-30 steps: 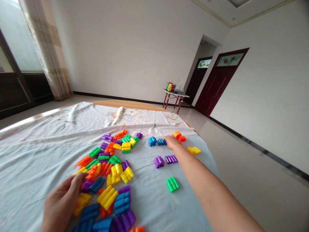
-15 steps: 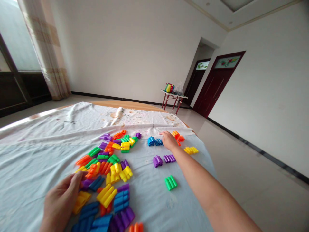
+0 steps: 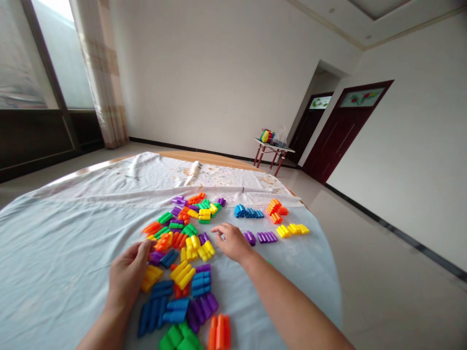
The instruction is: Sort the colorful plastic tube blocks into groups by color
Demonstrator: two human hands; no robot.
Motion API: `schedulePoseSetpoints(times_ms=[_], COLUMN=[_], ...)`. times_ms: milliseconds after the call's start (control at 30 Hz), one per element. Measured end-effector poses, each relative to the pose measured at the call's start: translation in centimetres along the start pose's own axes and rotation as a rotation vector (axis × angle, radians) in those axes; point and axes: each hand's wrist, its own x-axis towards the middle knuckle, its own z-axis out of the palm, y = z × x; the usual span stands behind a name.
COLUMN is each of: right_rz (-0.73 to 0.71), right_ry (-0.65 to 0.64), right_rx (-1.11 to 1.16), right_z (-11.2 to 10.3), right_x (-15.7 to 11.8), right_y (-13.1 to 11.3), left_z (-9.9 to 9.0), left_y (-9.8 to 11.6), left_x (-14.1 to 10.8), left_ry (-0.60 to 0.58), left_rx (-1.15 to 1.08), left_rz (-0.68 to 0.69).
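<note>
My left hand (image 3: 129, 270) is at the left side of a loose pile of coloured plastic blocks, each made of joined tubes. Its thumb and forefinger pinch an orange block (image 3: 164, 241). My right hand (image 3: 231, 241) hovers over the cloth just right of the pile, fingers apart and holding nothing. Close to its fingertips lie yellow blocks (image 3: 206, 250) and a purple one. Beyond its wrist sit purple blocks (image 3: 267, 237), partly hidden by the hand. A green block behind my right forearm is almost fully covered.
Blue blocks (image 3: 253, 213), orange blocks (image 3: 274, 207) and yellow blocks (image 3: 293, 230) lie grouped by colour on the right. Nearer me are purple (image 3: 202, 311), green (image 3: 180, 338) and orange blocks (image 3: 219, 332). A cloth (image 3: 73, 253) covers the round table. A small table (image 3: 273, 144) stands by the far wall.
My right hand has moved left from beside the blue blocks to the edge of the pile. My left hand keeps its pinch. The view has shifted slightly left.
</note>
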Motion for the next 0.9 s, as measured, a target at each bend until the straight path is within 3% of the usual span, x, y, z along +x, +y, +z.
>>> schedulePoseSetpoints(times_ms=[133, 333, 467, 700, 900], right_rz=[0.047, 0.329, 0.421, 0.45, 0.38], right_ry=[-0.014, -0.08, -0.104, -0.136, -0.102], right_rx=[-0.111, -0.507, -0.583, -0.619, -0.584], right_z=[0.5, -1.8, -2.8, -2.7, -2.5], right_x=[1.2, 3.4, 3.5, 3.9, 3.9], right_y=[0.9, 4.6, 6.6, 7.8, 6.8], left_z=[0.1, -0.1, 0.0, 0.2, 0.2], left_y=[-0.1, -0.3, -0.3, -0.4, -0.1], left_x=[0.1, 0.2, 0.1, 0.2, 0.1], left_ry=[-0.037, -0.041, -0.04, -0.042, -0.045], left_rx=[-0.068, -0.104, -0.115, -0.107, -0.108], left_rz=[-0.087, -0.117, -0.098, -0.074, -0.074])
